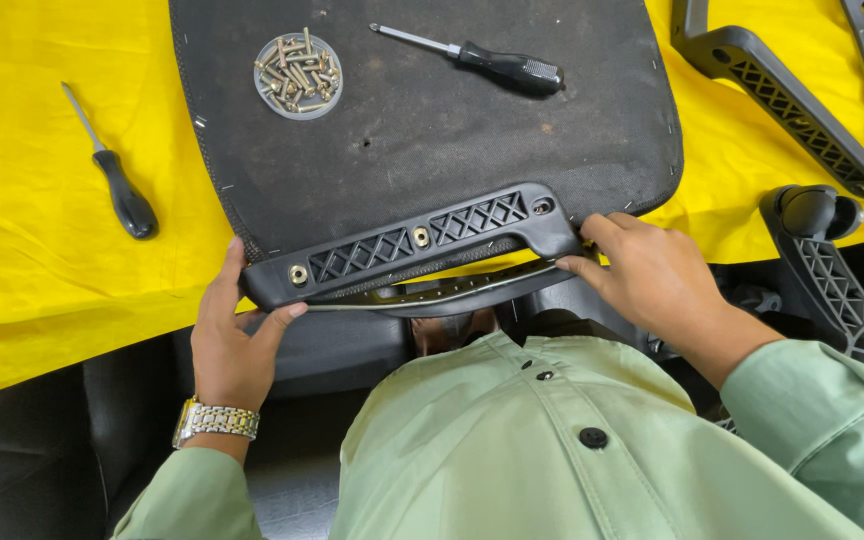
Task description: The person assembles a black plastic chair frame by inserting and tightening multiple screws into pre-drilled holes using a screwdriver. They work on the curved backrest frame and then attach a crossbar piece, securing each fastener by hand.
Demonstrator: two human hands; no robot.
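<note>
Both hands, left (230,345) and right (652,275), grip closed on ends of one black plastic armrest bracket (417,240) at near edge of upturned seat base (422,110). Two screwdrivers (122,185) (497,62), one dish of screws (298,75).

Single view, head-mounted: the scene is looked down upon steeply from above the wearer's chest, facing forward over a yellow-covered table (42,260). Close range; both forearms and the near table edge are framed. No second view is provided.
</note>
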